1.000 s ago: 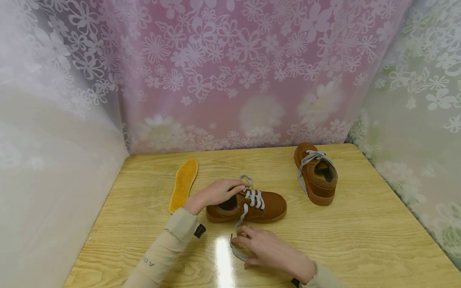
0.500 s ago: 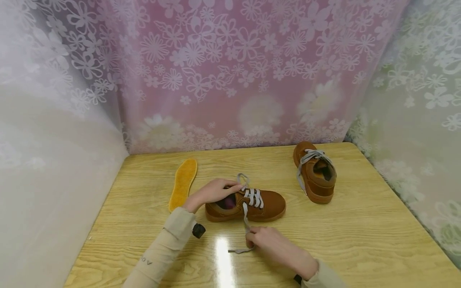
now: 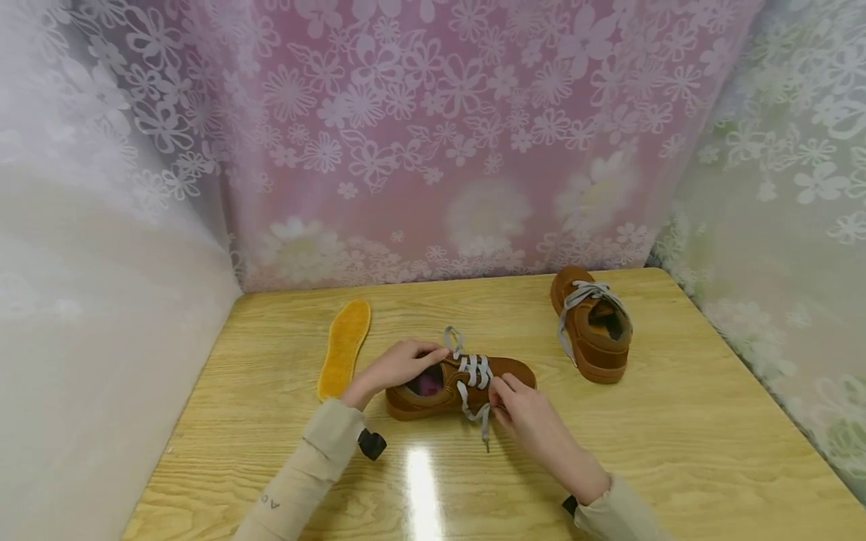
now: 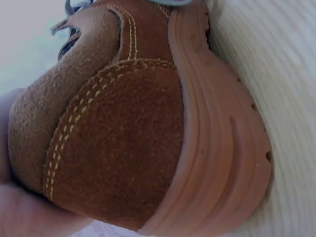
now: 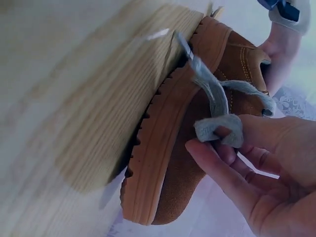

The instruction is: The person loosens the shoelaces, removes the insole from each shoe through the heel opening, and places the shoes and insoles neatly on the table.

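Lace work, I reckon | left hand point(image 3: 399, 364) grips shoe point(image 3: 440, 404), right hand point(image 3: 534, 422) pinches lace point(image 5: 199, 68), four o'clock | wants steady pull

Brown shoe point(image 3: 443, 404); upright; pointing right; grey lace point(image 5: 203, 74); looped

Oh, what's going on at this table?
Someone is busy with the laces of a brown shoe. Their left hand holds it around the opening, while the right hand pinches a loop of gray lace at its side, the tip hanging loose below. The shoe stands upright on the wooden table, and no bow is tied on it. A matching shoe stands farther back on the right, and a yellow-orange insole lies off to the left.
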A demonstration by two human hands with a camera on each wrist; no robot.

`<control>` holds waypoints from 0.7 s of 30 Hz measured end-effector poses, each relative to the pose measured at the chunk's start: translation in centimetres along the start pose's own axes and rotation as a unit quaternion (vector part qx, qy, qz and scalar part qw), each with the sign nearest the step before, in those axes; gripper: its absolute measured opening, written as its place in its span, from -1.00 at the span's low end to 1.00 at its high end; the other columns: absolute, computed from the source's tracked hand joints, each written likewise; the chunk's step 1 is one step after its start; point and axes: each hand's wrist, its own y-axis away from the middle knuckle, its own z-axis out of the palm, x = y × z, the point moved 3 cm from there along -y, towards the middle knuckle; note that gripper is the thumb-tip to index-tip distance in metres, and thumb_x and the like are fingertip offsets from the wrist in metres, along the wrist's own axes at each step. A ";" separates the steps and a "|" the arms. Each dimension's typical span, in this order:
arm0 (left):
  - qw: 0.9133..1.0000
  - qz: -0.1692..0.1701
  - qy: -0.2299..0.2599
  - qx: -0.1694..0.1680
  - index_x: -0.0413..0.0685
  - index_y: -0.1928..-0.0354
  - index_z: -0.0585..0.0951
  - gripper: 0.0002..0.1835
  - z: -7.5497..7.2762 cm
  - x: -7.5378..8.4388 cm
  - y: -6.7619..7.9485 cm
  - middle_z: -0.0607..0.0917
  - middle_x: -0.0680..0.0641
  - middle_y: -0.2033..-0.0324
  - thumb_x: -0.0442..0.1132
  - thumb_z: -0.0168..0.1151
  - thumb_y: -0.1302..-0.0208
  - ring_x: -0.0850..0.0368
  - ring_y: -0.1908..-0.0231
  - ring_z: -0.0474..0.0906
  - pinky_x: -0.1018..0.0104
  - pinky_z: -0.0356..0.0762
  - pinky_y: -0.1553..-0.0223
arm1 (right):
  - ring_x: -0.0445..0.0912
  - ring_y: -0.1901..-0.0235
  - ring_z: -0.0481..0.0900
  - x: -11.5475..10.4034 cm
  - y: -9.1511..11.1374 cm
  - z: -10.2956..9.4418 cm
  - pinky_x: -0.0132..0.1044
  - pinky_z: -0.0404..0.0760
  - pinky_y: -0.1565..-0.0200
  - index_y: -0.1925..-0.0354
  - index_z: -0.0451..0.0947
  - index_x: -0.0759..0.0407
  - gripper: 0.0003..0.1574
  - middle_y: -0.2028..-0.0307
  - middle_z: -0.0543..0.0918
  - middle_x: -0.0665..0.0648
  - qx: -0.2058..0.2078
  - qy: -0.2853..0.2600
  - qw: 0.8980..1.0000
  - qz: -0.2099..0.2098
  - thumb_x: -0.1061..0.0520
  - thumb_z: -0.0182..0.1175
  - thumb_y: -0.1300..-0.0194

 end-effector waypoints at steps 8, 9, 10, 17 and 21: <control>0.996 -0.057 0.029 0.065 -0.15 -0.40 0.48 -0.41 0.9 1.1 1.2 0.52 -0.20 -0.34 0.12 -0.09 -0.61 -0.21 -0.33 0.43 -0.13 0.39 -0.31 | -0.25 0.60 0.22 1.7 -1.2 0.5 -0.43 0.20 0.58 0.44 0.36 0.11 -0.46 0.48 0.35 -0.03 -0.003 0.011 1.000 0.005 0.51 0.49 0.07; 0.994 -0.066 0.038 0.073 -0.15 -0.40 0.47 -0.42 1.1 1.3 1.4 0.51 -0.21 -0.34 0.10 -0.12 -0.63 -0.22 -0.34 0.42 -0.14 0.37 -0.32 | -0.25 0.60 0.22 2.0 -1.4 0.5 -0.42 0.21 0.57 0.45 0.36 0.11 -0.48 0.48 0.35 -0.03 -0.008 0.011 1.000 0.010 0.52 0.46 0.05; 0.993 -0.074 0.046 0.080 -0.15 -0.41 0.46 -0.42 1.4 1.5 1.6 0.50 -0.22 -0.36 0.09 -0.16 -0.64 -0.24 -0.36 0.39 -0.15 0.34 -0.33 | -0.24 0.60 0.21 2.3 -1.6 0.5 -0.42 0.22 0.57 0.46 0.35 0.11 -0.50 0.48 0.34 -0.03 -0.015 0.009 1.000 0.017 0.53 0.44 0.03; 0.985 -0.102 0.083 0.115 -0.16 -0.49 0.34 -0.41 3.6 2.8 3.0 0.41 -0.23 -0.41 -0.01 -0.37 -0.65 -0.26 -0.42 0.29 -0.12 0.22 -0.41 | -0.20 0.57 0.25 4.6 -3.1 0.7 -0.32 0.28 0.52 0.53 0.36 0.10 -0.56 0.52 0.35 -0.01 -0.040 -0.005 0.996 0.080 0.56 0.28 0.04; 0.986 -0.083 0.073 0.123 -0.25 -0.48 0.31 -0.43 4.9 3.7 3.5 0.57 -0.38 -0.22 -0.10 -0.32 -0.61 -0.23 -0.04 0.64 -0.10 0.54 -0.11 | -0.13 0.57 0.37 6.4 -4.0 1.4 -0.24 0.35 0.52 0.52 0.39 0.12 -0.57 0.51 0.42 0.04 -0.026 0.001 0.995 0.100 0.57 0.31 0.02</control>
